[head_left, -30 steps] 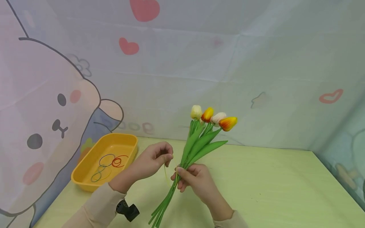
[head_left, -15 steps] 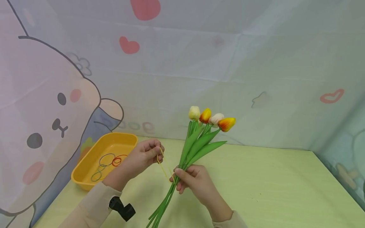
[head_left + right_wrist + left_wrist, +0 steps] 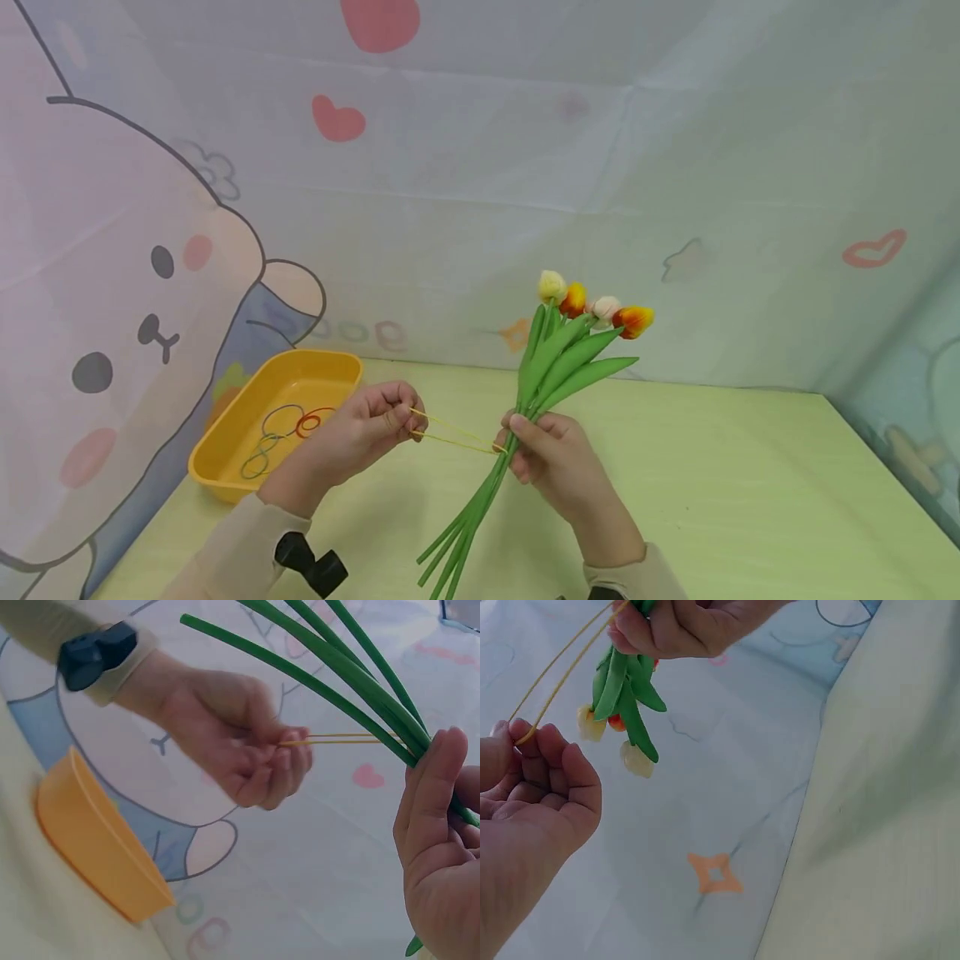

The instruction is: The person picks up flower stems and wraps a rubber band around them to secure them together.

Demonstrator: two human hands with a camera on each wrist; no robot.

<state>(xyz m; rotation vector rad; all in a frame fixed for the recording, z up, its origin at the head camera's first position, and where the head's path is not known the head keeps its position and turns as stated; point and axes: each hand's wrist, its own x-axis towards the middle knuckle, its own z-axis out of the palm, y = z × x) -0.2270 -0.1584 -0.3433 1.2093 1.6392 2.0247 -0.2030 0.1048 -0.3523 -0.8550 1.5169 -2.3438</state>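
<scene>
Your right hand [image 3: 558, 462] grips the tulip bunch [image 3: 558, 367] stems; your left hand [image 3: 371, 425] pinches the yellow rubber band [image 3: 453, 435], stretched between both. Mid-binding, likely; next, loop it round the stems.

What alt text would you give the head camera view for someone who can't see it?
The left hand pinches a yellow rubber band stretched taut to a bunch of tulips that the right hand grips by the stems. A yellow tray of more bands sits left on the green table.
</scene>
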